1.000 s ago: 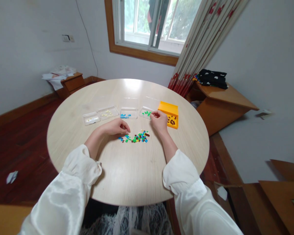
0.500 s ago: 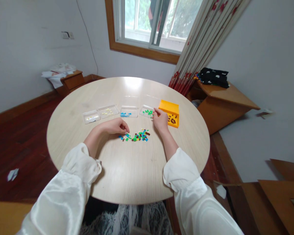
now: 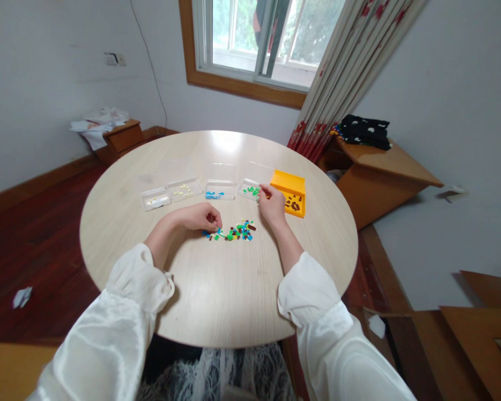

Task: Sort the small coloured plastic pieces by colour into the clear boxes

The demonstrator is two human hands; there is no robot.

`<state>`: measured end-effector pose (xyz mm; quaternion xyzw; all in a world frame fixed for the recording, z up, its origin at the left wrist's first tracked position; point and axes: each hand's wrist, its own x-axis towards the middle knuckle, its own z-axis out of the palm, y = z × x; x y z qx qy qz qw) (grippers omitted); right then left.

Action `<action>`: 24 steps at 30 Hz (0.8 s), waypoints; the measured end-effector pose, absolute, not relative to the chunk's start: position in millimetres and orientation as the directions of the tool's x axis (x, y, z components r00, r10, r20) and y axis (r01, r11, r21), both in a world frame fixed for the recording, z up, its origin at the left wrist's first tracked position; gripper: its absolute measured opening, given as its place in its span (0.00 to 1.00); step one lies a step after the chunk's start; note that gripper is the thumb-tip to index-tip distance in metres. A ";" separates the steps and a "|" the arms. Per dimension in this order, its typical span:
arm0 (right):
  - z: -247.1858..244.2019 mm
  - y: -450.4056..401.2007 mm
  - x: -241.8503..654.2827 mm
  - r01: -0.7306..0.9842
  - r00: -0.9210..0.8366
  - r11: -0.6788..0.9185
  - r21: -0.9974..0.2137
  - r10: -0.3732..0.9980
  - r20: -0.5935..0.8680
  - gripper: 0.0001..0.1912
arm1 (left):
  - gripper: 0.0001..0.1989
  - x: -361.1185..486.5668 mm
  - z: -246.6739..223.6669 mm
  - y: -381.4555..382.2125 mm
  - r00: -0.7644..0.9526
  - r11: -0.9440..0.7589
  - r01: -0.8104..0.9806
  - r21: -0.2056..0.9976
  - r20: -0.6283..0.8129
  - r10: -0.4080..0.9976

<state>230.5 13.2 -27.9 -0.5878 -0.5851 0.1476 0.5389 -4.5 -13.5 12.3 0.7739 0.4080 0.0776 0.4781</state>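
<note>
A mixed pile of small toy building bricks (image 3: 236, 232) in green, blue, brown, yellow and white lies mid-table. At its left edge, my left hand (image 3: 201, 216) has its fingertips pinched together, touching the bricks; whatever sits between them is too small to name. My right hand (image 3: 272, 206) is over the right side of a clear box of green bricks (image 3: 250, 190), fingers closed, their tips partly hidden. Beside it an open yellow box (image 3: 288, 180) holds brown bricks (image 3: 294, 204), partly covered by that hand.
Further left stand a clear box with blue bricks (image 3: 214, 195), one with pale yellow bricks (image 3: 184, 191) and another with a few pale pieces (image 3: 156, 199). All rest on a round wooden table (image 3: 217, 295). A wooden cabinet (image 3: 384, 167) is at the right.
My left hand has shifted slightly right, further onto the pile's edge. My right hand has moved a little left over the green bricks' box.
</note>
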 end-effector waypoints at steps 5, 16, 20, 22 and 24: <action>-24.2 9.5 227.0 0.536 0.257 0.278 -0.797 0.846 0.468 0.14 | 0.05 -5.2 11.2 -13.4 0.664 -0.212 0.522 0.826 -0.237 0.710; -20.8 6.2 223.2 0.543 0.228 0.261 -0.798 0.869 0.439 0.15 | 0.06 -3.3 12.4 -13.5 0.614 -0.223 0.501 0.836 -0.162 0.772; -22.0 6.2 222.4 0.519 0.226 0.280 -0.807 0.866 0.446 0.14 | 0.07 -4.8 7.4 -7.4 0.548 -0.311 0.476 0.822 0.000 0.837; -22.8 6.1 222.3 0.510 0.222 0.294 -0.808 0.863 0.454 0.14 | 0.06 -5.4 4.0 -4.5 0.496 -0.300 0.461 0.835 0.038 0.868; -23.6 6.0 221.9 0.507 0.224 0.299 -0.809 0.860 0.458 0.14 | 0.06 -5.2 1.1 -2.3 0.430 -0.262 0.438 0.860 0.055 0.901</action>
